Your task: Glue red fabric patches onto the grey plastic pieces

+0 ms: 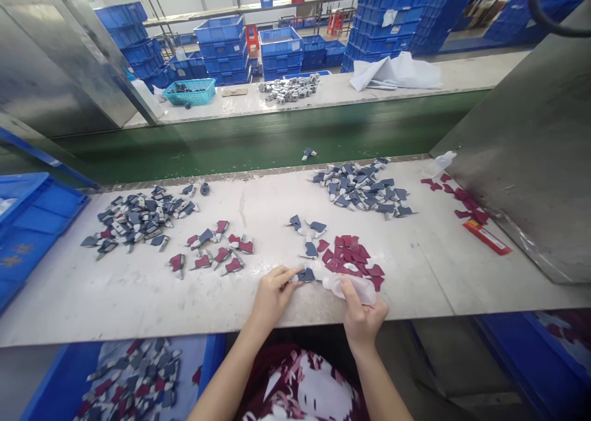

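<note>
My left hand point(273, 293) pinches a small dark blue and white part point(305, 276) just above the white table. Wrapped round a translucent squeeze bottle point(361, 290) is my right hand point(364, 316), and the bottle's thin tip points left at that part. Behind the bottle lies a pile of maroon pieces point(344, 253). A few blue and white parts point(311, 248) rest beyond my left hand. Farther back is a large heap of blue and grey parts point(360, 187). Parts with maroon faces point(222, 254) lie to the left.
Another heap of parts point(138, 216) is at the left, near a blue crate point(37, 224). A red and yellow packet point(487, 237) lies at the right by a metal panel point(530, 150). Beyond the table, a green belt point(277, 139) runs across. A bin of parts point(211, 372) stands below the front edge.
</note>
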`<state>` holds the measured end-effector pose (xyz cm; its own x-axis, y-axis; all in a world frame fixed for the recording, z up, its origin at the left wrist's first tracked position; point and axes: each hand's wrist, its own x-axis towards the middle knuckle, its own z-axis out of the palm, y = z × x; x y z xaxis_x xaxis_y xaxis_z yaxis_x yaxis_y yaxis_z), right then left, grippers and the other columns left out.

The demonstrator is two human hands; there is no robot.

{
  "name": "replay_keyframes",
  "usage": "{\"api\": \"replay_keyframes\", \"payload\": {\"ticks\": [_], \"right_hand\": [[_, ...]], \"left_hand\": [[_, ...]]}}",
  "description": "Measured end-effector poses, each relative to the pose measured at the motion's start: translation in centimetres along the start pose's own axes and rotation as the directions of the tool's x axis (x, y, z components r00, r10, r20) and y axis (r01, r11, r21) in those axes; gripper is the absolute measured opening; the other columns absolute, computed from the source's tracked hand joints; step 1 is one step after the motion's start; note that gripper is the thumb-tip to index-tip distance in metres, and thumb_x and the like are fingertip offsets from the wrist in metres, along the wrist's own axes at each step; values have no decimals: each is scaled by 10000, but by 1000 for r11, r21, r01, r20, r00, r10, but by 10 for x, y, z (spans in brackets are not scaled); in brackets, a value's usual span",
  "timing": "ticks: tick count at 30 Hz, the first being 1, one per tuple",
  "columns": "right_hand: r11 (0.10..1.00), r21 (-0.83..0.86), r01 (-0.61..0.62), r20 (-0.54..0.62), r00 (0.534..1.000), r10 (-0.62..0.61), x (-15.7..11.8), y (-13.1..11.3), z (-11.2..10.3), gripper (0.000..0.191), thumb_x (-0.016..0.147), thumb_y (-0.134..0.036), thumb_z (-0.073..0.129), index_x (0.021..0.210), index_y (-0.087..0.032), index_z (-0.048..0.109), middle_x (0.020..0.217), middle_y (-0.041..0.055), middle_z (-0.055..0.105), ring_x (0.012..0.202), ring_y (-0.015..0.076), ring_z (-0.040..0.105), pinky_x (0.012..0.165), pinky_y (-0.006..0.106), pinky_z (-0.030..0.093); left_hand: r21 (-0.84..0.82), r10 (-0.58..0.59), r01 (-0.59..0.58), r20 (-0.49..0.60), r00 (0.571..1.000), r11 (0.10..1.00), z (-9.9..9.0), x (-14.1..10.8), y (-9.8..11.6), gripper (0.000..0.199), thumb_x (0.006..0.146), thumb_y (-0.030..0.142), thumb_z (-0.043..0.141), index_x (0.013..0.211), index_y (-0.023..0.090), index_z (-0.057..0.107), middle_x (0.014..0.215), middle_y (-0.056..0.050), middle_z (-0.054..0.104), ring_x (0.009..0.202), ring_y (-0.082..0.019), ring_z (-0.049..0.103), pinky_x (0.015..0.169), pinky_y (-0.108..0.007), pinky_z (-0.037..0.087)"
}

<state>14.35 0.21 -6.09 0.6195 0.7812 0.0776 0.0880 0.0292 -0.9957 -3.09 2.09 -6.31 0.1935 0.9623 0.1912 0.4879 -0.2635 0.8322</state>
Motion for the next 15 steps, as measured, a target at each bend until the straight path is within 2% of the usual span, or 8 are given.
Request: {"api": "replay_keyframes", "payload": {"ticks": [9,12,15], "right_hand": [[999,23,-35,-97,995,37,-1,6,0,308,695,-424,766,674,-120,723,632,89,717,594,256,685,547,338,529],[999,29,-33,-60,998,35,-1,5,1,324,702,-436,767,680,-116,725,641,97,720,602,259,689,556,342,539],[999,29,-30,34,999,29,-1,3,2,330,727,-446,748,711,-117,737,681,105,736,639,262,704,590,345,561]], "left_hand": [[0,-13,13,0,1000,1000,1,0,0,243,932,282,621,1102,186,765,799,-53,703,651,-150,601,623,-237,479],[5,-17,17,5,1000,1000,1,0,1,248,936,289,616,1104,185,765,800,-53,702,656,-151,602,628,-239,479],[2,-22,22,4,1000,1000,1,0,1,250,936,292,617,1107,185,765,810,-57,709,680,-159,616,647,-246,483]]}}
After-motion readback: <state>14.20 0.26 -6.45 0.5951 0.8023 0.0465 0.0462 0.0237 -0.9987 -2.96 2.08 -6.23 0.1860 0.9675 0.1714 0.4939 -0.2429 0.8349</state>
